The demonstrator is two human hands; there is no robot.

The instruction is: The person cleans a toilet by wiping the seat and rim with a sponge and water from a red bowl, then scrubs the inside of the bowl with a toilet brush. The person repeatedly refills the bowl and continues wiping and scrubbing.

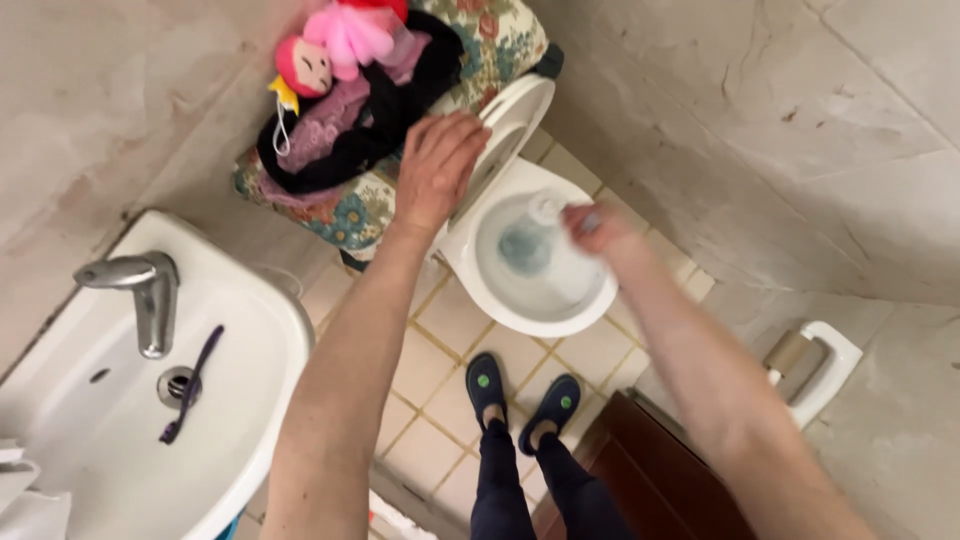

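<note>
Your left hand lies flat, fingers spread and pointing up the frame, palm on the raised white toilet seat, which is tipped back toward the cistern

Your right hand is closed in a fist over the near rim of the toilet bowl; it grips something small and pale, a blurred white shape showing just beyond the knuckles above the bowl. What that object is, you cannot tell from this view; motion blur hides it

Bowl is open, water with a bluish patch in the middle, directly below and between your two hands

Behind the seat: cistern draped in a floral cover, with a black cloth bundled on top and a pink soft doll lying on that, near your left hand but not touching it

Left of your left forearm: white washbasin with a chrome tap; a purple toothbrush lies across the drain

Below: your feet in dark blue slippers on beige floor tiles, toes facing the bowl

Right wall: white paper holder carrying a bare cardboard roll. A dark brown wooden panel sits under your right forearm
</note>
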